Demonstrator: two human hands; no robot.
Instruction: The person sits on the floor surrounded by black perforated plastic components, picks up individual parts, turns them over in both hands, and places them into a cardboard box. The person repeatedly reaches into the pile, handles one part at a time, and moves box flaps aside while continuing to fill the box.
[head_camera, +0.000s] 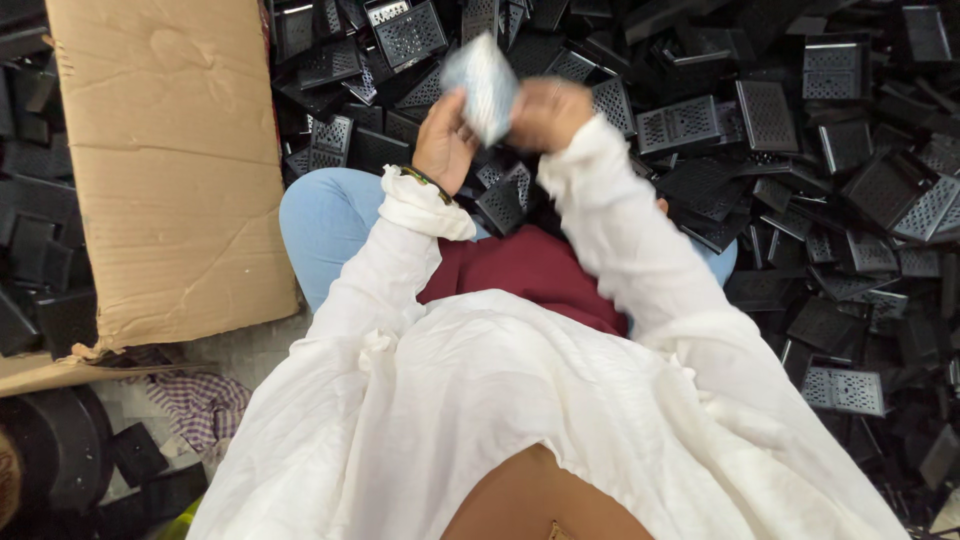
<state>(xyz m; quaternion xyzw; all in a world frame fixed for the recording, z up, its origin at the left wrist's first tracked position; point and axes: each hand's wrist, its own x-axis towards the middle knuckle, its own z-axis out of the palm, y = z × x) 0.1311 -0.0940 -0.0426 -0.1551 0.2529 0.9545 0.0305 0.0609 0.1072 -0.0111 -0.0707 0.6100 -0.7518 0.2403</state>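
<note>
Right now your left hand and right hand meet on a small pale part, raised over the far side of your lap; both seem to pinch it by its edges, left at the lower left, right at the right side, though motion blur hides the fingertips. It looks light and thin, probably stiff like a flat plate or a wrapped piece, so a light edge pinch should do; I cannot tell if its surface is slick. Beyond and to the right, a deep heap of black grilles covers the floor, loose and overlapping, with hard corners that could snag your wide white sleeves. To the left a cardboard sheet lies flat, its near edge torn. Open room is mostly above your knees and over the cardboard; the heap crowds close at the right knee.
</note>
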